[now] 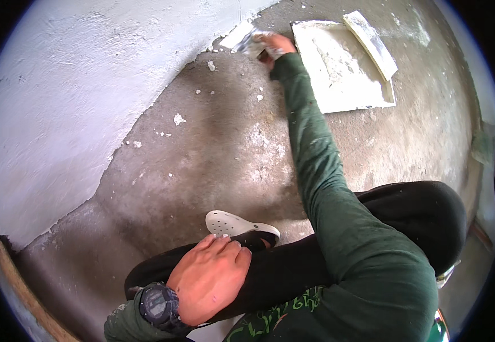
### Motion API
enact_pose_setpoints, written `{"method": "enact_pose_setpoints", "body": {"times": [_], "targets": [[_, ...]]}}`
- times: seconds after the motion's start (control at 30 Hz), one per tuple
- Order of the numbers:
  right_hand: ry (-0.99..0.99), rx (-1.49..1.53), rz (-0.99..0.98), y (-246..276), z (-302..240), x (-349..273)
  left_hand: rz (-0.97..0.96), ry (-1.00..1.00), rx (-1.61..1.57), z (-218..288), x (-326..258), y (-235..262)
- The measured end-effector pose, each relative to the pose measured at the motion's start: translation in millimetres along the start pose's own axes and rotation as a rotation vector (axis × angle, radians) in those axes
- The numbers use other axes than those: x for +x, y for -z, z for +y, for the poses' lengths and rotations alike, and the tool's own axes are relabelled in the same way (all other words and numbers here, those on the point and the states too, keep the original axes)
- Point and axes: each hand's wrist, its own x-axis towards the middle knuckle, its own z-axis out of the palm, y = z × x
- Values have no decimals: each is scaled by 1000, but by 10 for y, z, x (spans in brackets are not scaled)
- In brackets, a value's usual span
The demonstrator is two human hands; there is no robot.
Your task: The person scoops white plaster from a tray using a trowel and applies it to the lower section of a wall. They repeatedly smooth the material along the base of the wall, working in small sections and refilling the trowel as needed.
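My right hand reaches far forward to the foot of the white wall, closed round a putty knife. The knife's wide, white-smeared blade is at the line where the wall meets the floor; motion blurs its shape. My left hand lies on my bent leg, palm down, holding nothing, with a dark watch on the wrist. Just right of my right hand, a shallow white tray on the floor holds white putty. A flat, white-coated board or blade rests across the tray's right side.
The freshly coated wall runs along the left. Small white lumps dot the rough concrete floor. My foot in a white clog is close by. A wooden strip stands at the lower left.
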Motion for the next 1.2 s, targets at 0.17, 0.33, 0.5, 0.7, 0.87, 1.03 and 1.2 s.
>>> {"method": "enact_pose_setpoints", "body": {"times": [0.17,0.33,0.5,0.7,0.87,1.03,1.2], "targets": [[-107,-108,368,-594,291,19,24,4,-34,-12,17,-20],[-120,-255,390,-1322,213,60,38,75,-33,8,-124,-16],[-185,-417,406,-1231,-55,43,33,50,-44,-11,-63,-11],[-210,-377,328,-1763,-169,162,7,132,-60,0,-217,-16],[52,-907,191,-1095,317,768,14,44,-42,57,-116,15],[-275,-557,336,-1653,91,352,12,118,-51,-17,-226,-67],[-118,-676,304,-1067,14,699,31,29,-27,54,-143,-17]]}}
